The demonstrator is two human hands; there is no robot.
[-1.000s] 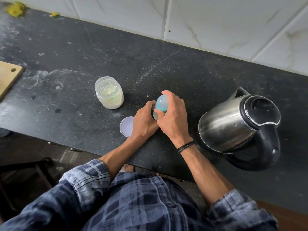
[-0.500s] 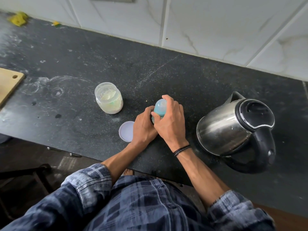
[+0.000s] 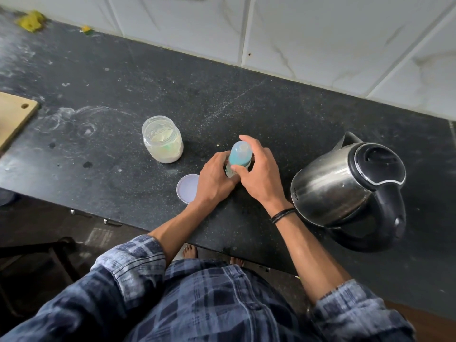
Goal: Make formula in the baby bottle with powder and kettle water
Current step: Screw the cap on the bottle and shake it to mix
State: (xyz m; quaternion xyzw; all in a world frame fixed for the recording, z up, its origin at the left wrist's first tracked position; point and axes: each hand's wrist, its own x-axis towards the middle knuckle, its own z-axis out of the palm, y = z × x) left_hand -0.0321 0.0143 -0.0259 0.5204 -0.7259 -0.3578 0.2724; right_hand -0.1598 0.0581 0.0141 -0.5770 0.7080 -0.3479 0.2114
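Head view | baby bottle upright on dark counter, between open powder jar and kettle | left hand grips its body | right hand curls around blue cap

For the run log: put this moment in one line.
left hand: holds baby bottle; right hand: grips cap; powder jar: open; kettle: lid shut

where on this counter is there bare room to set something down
Widest bare counter runs behind the powder jar and kettle, to the wall. Another patch lies between the cutting board and jar. Crowded: jar lid, left hand, right hand and baby bottle by the front edge.
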